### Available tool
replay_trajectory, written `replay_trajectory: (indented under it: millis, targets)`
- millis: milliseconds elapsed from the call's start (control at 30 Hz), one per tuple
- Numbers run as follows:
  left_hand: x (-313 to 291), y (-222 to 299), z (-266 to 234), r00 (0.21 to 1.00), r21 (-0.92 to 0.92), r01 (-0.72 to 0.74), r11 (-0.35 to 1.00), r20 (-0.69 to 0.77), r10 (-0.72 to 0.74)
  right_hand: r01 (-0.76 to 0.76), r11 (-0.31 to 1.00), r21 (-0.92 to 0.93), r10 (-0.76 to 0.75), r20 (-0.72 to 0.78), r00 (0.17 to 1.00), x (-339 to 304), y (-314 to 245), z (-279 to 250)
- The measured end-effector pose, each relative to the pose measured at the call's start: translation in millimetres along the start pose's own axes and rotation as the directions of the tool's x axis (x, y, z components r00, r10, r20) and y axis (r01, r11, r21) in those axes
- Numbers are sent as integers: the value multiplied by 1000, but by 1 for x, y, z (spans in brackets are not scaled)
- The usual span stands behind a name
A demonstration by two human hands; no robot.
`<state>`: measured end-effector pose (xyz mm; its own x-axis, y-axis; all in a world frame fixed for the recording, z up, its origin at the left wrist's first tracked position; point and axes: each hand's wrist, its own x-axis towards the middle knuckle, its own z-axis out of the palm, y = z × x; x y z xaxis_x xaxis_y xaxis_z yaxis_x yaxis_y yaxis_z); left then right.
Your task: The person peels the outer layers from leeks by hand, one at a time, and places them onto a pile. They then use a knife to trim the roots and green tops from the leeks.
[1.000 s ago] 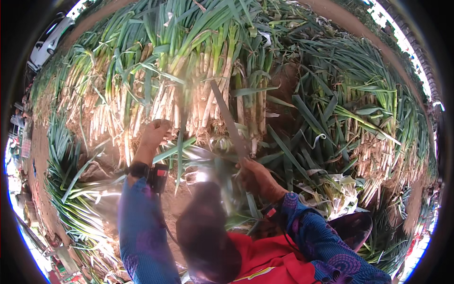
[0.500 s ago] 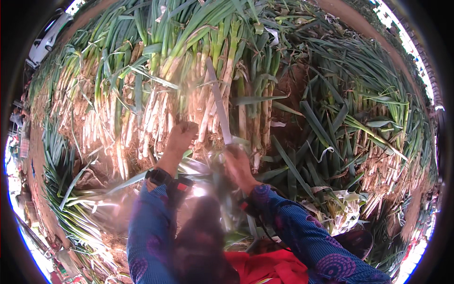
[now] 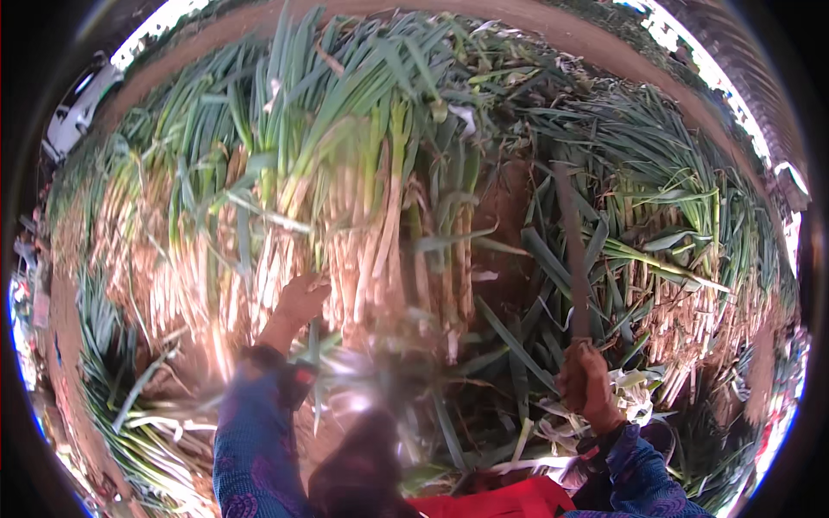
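Green and pale cream everywhere; a huge heap of leeks fills the view, leafy tops pointing up and away, whitish stalks and rooty ends toward the person. The left hand is pressed up against the pale stalks of the big upright bundle in the middle, fingers curled into them; looks like it has hold of a few stalks, though the hand is a bit blurred, so how tight that hold is I can't really tell. The sleeve on that arm is blue and patterned, with a dark band at the wrist.

Over on the right, the right hand is closed in a fist round the handle of a long knife; the blade sticks straight up from the fist, dull and dark, standing in front of the leaves well apart from the bundle the left hand is on. Just beside that fist lie some loose trimmed leaf scraps, pale green and white. More leeks lie to the right; bare brown ground shows along the top edge.
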<state>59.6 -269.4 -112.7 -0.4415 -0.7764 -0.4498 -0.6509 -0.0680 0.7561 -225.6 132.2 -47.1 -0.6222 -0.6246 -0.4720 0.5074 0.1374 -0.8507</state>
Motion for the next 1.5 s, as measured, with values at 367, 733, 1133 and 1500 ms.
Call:
replay_trajectory:
  millis: [367,733,1133,1500]
  targets:
    - [97,29,101,926,235,-311,921,-144,349,-289,933,215,185,402,897,129,-6,133]
    - [103,12,104,944,299,-274,914,-98,315,-560,762,325,131,770,625,255,-19,172]
    - [99,21,103,948,374,-251,893,-94,305,-432,832,348,204,531,822,309,14,214]
    - [96,28,105,959,282,-231,931,-97,267,-67,982,176,-14,421,907,341,-34,231]
